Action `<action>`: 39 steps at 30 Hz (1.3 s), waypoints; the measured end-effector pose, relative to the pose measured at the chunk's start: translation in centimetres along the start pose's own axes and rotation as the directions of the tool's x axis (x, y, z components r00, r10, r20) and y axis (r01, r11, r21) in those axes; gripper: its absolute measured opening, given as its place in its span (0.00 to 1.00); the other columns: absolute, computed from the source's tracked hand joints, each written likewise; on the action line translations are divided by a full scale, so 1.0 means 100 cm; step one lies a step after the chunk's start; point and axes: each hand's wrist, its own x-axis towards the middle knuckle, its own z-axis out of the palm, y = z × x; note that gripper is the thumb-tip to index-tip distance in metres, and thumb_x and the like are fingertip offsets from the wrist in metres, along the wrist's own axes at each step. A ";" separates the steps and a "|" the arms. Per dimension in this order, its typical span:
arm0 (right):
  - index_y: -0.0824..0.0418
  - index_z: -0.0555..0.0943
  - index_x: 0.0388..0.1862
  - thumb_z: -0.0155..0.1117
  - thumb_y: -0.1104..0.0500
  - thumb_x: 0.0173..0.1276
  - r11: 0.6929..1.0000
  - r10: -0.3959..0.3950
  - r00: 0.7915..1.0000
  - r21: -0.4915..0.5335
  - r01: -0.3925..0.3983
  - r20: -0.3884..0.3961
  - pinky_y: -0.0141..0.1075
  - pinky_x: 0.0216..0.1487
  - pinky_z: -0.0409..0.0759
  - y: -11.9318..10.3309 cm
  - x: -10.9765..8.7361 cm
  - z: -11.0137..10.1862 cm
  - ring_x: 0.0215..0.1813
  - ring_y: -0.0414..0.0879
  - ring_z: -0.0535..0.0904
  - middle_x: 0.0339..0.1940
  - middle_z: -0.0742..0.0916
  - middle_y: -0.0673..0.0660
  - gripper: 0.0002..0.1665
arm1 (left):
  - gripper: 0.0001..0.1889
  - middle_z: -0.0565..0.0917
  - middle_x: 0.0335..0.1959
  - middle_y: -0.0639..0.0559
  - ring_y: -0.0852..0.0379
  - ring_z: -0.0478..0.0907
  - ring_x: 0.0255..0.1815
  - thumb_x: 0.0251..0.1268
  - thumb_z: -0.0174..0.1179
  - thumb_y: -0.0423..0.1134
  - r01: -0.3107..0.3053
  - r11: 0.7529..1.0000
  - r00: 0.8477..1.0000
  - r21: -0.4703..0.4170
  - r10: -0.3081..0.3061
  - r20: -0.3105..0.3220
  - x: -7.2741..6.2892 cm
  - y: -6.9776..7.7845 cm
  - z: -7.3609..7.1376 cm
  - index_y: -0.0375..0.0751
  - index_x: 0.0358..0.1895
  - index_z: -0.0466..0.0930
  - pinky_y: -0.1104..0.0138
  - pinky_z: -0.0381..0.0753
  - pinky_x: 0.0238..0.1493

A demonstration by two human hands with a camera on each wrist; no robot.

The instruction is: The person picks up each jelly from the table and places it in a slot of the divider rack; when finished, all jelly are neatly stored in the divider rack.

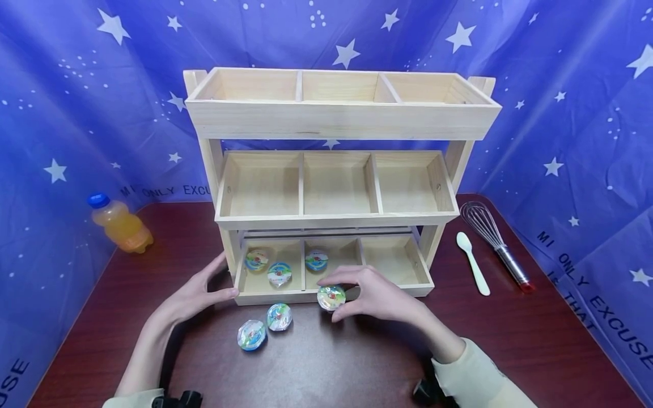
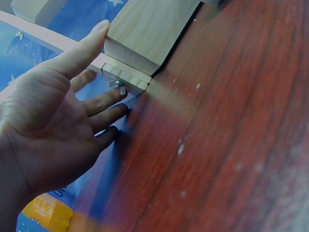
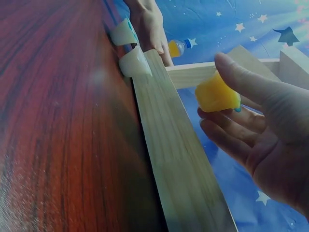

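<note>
Between thumb and fingers my right hand (image 1: 374,294) pinches a yellow jelly cup (image 1: 331,297), just in front of the bottom tray's front board; the right wrist view shows the cup's yellow body (image 3: 215,94). My left hand (image 1: 196,292) has its fingers spread at the left end of the wooden rack (image 2: 140,38), thumb tip at the bottom tray's corner. Inside the bottom tray (image 1: 275,297), two jelly cups lie in the left compartment, one yellow (image 1: 257,259) and one pale (image 1: 279,274). Another jelly cup (image 1: 316,260) sits in the middle compartment. Two pale jelly cups (image 1: 279,317) lie on the table before the rack.
The rack's middle tray (image 1: 336,218) and top tray (image 1: 342,120) rise above the bottom one. An orange drink bottle (image 1: 122,225) stands at the left. To the right lie a pale spoon (image 1: 473,263) and a whisk (image 1: 497,246). Starry blue cloth (image 1: 561,141) surrounds the table.
</note>
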 end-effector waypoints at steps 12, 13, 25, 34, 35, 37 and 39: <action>0.45 0.85 0.63 0.84 0.55 0.54 0.996 0.068 0.994 0.067 -0.063 -0.084 0.38 0.56 0.84 0.008 0.002 -0.004 0.53 0.35 0.82 0.53 0.89 0.41 0.35 | 0.53 0.51 0.84 0.33 0.29 0.46 0.84 0.66 0.70 0.45 -0.009 1.000 1.000 -0.013 0.009 0.004 0.000 0.000 0.001 0.48 0.85 0.41 0.29 0.50 0.76; 0.46 0.85 0.63 0.84 0.56 0.54 0.995 0.076 0.993 0.071 -0.070 -0.089 0.38 0.55 0.84 0.009 0.002 -0.004 0.52 0.35 0.82 0.53 0.89 0.41 0.35 | 0.53 0.51 0.84 0.33 0.29 0.46 0.84 0.66 0.70 0.45 -0.008 1.000 1.000 -0.010 0.008 0.003 0.000 0.000 0.000 0.48 0.85 0.41 0.29 0.50 0.76; 0.56 0.85 0.62 0.82 0.55 0.56 0.992 0.126 0.974 0.047 -0.119 -0.190 0.40 0.59 0.84 0.022 0.005 -0.005 0.56 0.41 0.84 0.56 0.90 0.49 0.33 | 0.53 0.51 0.84 0.33 0.29 0.45 0.84 0.66 0.70 0.46 0.005 1.000 1.000 -0.011 -0.005 0.003 0.000 -0.001 0.002 0.48 0.85 0.41 0.29 0.50 0.76; 0.58 0.85 0.61 0.82 0.56 0.56 0.986 0.163 0.963 0.007 -0.165 -0.215 0.45 0.56 0.84 0.031 0.012 -0.007 0.54 0.44 0.86 0.53 0.92 0.52 0.32 | 0.53 0.50 0.85 0.34 0.29 0.45 0.84 0.66 0.69 0.47 0.016 1.000 1.000 -0.008 -0.016 0.014 0.000 0.002 -0.002 0.48 0.85 0.41 0.28 0.50 0.76; 0.58 0.85 0.61 0.82 0.55 0.56 0.985 0.168 0.963 -0.002 -0.173 -0.210 0.44 0.56 0.84 0.032 0.012 -0.007 0.54 0.44 0.86 0.53 0.92 0.52 0.32 | 0.53 0.50 0.85 0.34 0.29 0.45 0.84 0.66 0.69 0.47 0.017 1.000 1.000 -0.007 -0.017 0.014 0.000 0.003 -0.003 0.48 0.85 0.41 0.28 0.50 0.76; 0.58 0.86 0.61 0.82 0.55 0.56 0.981 0.187 0.962 -0.011 -0.193 -0.198 0.43 0.58 0.83 0.034 0.014 -0.008 0.55 0.46 0.86 0.54 0.92 0.53 0.32 | 0.53 0.51 0.84 0.33 0.29 0.45 0.84 0.67 0.69 0.47 0.016 1.000 1.000 -0.005 -0.016 0.013 -0.001 0.003 -0.002 0.47 0.85 0.41 0.28 0.50 0.75; 0.58 0.85 0.61 0.82 0.55 0.56 0.977 0.199 0.962 -0.036 -0.208 -0.185 0.43 0.58 0.82 0.036 0.015 -0.008 0.55 0.47 0.86 0.54 0.92 0.53 0.32 | 0.53 0.51 0.85 0.34 0.30 0.45 0.84 0.66 0.69 0.48 0.023 1.000 1.000 -0.001 -0.023 0.010 0.000 0.002 -0.002 0.47 0.85 0.41 0.29 0.50 0.76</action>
